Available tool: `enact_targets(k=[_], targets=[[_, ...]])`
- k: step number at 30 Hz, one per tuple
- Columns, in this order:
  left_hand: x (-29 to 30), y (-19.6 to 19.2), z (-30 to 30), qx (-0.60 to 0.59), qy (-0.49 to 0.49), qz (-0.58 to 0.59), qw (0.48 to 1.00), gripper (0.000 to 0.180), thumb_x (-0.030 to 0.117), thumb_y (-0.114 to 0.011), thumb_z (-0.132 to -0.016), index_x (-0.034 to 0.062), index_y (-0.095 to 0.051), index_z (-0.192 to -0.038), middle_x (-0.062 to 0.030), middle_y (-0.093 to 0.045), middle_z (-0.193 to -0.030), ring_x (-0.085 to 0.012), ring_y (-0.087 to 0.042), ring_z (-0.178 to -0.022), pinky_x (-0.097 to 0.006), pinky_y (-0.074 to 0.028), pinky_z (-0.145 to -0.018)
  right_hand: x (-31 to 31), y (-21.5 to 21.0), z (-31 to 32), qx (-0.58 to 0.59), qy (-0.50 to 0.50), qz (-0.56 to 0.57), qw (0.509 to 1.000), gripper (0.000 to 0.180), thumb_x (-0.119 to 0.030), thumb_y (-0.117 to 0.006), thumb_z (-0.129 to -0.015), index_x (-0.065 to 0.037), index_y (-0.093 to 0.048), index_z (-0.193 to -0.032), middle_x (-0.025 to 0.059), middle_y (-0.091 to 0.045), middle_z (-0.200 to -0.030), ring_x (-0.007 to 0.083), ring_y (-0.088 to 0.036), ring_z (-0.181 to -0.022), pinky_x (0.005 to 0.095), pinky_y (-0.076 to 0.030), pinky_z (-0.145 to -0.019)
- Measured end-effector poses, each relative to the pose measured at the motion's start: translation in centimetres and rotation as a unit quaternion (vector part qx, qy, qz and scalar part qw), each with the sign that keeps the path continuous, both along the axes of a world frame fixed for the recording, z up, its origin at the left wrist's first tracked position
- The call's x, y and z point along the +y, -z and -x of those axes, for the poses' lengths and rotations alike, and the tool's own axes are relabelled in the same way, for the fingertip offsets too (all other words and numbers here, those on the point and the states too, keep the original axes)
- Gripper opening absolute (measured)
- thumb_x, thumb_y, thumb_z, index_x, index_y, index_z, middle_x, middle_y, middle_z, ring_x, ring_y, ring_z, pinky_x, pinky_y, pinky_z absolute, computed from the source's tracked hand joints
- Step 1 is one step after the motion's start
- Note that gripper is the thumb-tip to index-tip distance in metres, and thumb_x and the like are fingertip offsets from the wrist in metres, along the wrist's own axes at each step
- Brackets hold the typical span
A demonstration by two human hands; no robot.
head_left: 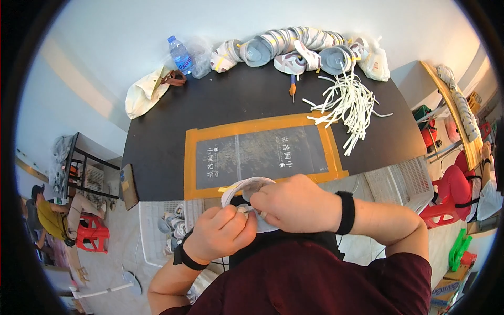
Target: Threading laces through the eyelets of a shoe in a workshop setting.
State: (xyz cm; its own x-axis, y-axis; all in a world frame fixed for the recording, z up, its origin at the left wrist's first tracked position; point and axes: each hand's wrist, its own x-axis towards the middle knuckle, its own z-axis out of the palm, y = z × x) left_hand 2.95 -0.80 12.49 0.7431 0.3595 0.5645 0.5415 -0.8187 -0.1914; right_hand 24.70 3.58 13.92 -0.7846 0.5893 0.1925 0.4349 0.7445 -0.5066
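Close to my body, just off the table's front edge, I hold a pale grey-white shoe upper (240, 189) with a bit of yellow on it. My left hand (220, 233) is closed on its near left side, thumb and fingers pinched together. Across its right side lies my right hand (294, 205), with curled fingers reaching into the opening. The two hands almost meet, and they hide most of the upper. Whether a lace is pinched between the fingers cannot be made out.
A dark table (247, 100) carries a taped plastic sheet (262, 155), a bundle of white laces (349, 102), an orange-handled tool (292, 89), stacked shoe uppers (283, 42), a water bottle (180, 55) and a cream bag (147, 93). Crates (152, 231) stand below. Other people sit at both sides.
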Motion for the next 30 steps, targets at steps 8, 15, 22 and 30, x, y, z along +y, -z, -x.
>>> enact_targets(k=[8, 15, 22, 30], targets=[[-1.1, 0.9, 0.5, -0.015, 0.012, 0.09, 0.996, 0.024, 0.013, -0.066, -0.071, 0.0102, -0.063, -0.095, 0.0008, -0.054, -0.082, -0.0134, -0.055, -0.071, -0.025, -0.045, -0.053, 0.3, 2.8, 1.2, 0.122, 0.071, 0.01, 0.99, 0.011, -0.012, -0.062, -0.077, -0.007, -0.06, -0.087, 0.0082, -0.065, -0.078, 0.0293, -0.065, -0.069, 0.0372, -0.053, -0.059], [-0.4, 0.3, 0.5, -0.047, -0.011, 0.21, 0.976, 0.027, 0.009, -0.073, -0.068, 0.009, -0.065, -0.094, -0.0032, -0.056, -0.08, -0.0221, -0.059, -0.073, -0.033, -0.049, -0.059, 3.4, 2.4, 1.6, 0.171, 0.096, 0.175, 0.965, 0.011, -0.012, -0.06, -0.084, -0.004, -0.061, -0.091, 0.0097, -0.063, -0.074, 0.0221, -0.062, -0.064, 0.0336, -0.049, -0.061], [0.5, 2.0, 1.3, -0.208, -0.113, 0.265, 0.935, 0.027, 0.004, -0.076, -0.072, 0.0057, -0.068, -0.098, -0.0097, -0.061, -0.081, -0.0276, -0.059, -0.071, -0.036, -0.048, -0.062, 3.8, -0.8, 0.6, 0.239, 0.115, 0.242, 0.934, 0.015, -0.006, -0.055, -0.091, -0.003, -0.064, -0.104, 0.0051, -0.064, -0.09, 0.0112, -0.062, -0.078, 0.0282, -0.049, -0.07], [0.2, 2.2, 2.2, -0.249, -0.141, 0.253, 0.924, 0.021, 0.001, -0.075, -0.071, 0.0036, -0.066, -0.091, -0.0091, -0.06, -0.08, -0.0265, -0.059, -0.071, -0.033, -0.046, -0.06, 0.0, 3.3, 0.0, 0.305, 0.084, 0.196, 0.928, 0.014, -0.007, -0.06, -0.09, -0.006, -0.066, -0.103, 0.0075, -0.063, -0.092, 0.0154, -0.062, -0.08, 0.0279, -0.049, -0.067]])
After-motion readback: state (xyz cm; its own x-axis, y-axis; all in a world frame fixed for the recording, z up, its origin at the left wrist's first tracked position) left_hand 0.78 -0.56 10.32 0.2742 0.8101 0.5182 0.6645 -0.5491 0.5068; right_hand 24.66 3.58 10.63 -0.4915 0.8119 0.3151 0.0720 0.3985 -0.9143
